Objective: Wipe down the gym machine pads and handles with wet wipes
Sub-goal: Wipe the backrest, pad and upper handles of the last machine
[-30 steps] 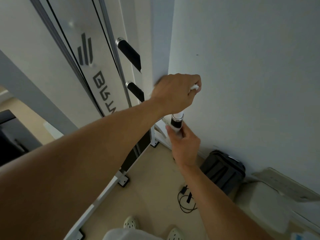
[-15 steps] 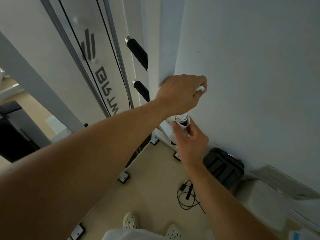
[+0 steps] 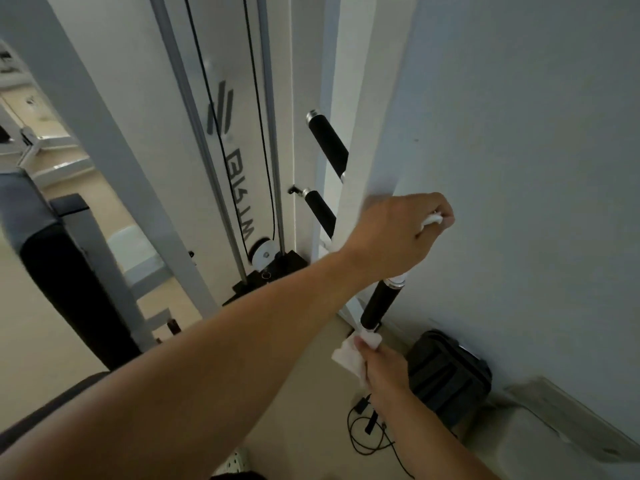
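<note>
Handle [image 3: 379, 303], near the right wall: gripped at its top by left hand [image 3: 398, 233], wipe [image 3: 349, 355] pinched at its lower end by right hand [image 3: 384, 368]. Two farther handles [image 3: 327, 143] judged outstanding.

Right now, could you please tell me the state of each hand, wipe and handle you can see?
left hand: gripping a wipe at the handle's top
right hand: pinching a wipe below the handle
near handle: black grip uncovered
two far handles: untouched
</note>
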`<state>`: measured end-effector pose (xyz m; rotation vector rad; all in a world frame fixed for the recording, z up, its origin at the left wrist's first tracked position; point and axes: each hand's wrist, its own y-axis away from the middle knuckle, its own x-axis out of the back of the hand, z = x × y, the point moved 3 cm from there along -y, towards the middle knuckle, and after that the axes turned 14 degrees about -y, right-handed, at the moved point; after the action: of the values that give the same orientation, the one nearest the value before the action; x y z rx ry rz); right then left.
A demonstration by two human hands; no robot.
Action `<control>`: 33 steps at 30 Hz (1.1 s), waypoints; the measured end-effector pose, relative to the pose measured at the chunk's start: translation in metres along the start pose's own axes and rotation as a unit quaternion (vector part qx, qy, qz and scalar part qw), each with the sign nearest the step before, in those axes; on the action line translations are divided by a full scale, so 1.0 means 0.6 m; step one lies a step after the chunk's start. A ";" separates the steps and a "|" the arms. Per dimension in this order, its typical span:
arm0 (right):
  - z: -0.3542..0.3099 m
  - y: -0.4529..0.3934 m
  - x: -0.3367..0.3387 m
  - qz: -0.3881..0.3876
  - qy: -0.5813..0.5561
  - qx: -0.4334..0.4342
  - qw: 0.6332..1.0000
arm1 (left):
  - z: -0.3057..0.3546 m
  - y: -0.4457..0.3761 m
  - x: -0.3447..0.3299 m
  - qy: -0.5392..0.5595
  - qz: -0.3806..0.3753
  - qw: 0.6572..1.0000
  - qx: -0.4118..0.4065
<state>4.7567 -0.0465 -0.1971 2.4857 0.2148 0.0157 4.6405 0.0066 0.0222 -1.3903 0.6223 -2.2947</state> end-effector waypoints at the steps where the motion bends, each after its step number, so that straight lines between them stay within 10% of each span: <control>1: 0.008 0.016 -0.013 -0.028 -0.003 -0.037 0.999 | 0.001 0.006 0.006 0.027 0.005 1.000 -0.001; 9: -0.147 0.132 -0.155 -0.075 0.159 0.301 0.937 | -0.057 0.086 0.147 0.129 0.253 0.958 0.045; 14: -0.274 0.108 -0.292 -0.019 0.368 0.620 0.692 | -0.264 0.102 0.171 0.190 0.213 0.892 0.351; 20: -0.312 -0.044 -0.363 0.054 0.616 0.288 0.731 | -0.379 0.083 0.084 0.225 0.032 0.886 0.404; 30: -0.303 -0.048 -0.338 0.141 0.799 0.164 0.561 | -0.414 0.008 -0.016 0.215 -0.184 0.911 0.301; 33: -0.303 -0.051 -0.335 0.139 0.790 0.158 0.575 | -0.422 -0.010 -0.032 0.235 -0.224 0.908 0.264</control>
<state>4.5426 0.0547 -0.0625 1.9243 0.5368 2.5054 4.4216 0.0653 -0.0925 -0.7709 -0.2420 -2.8896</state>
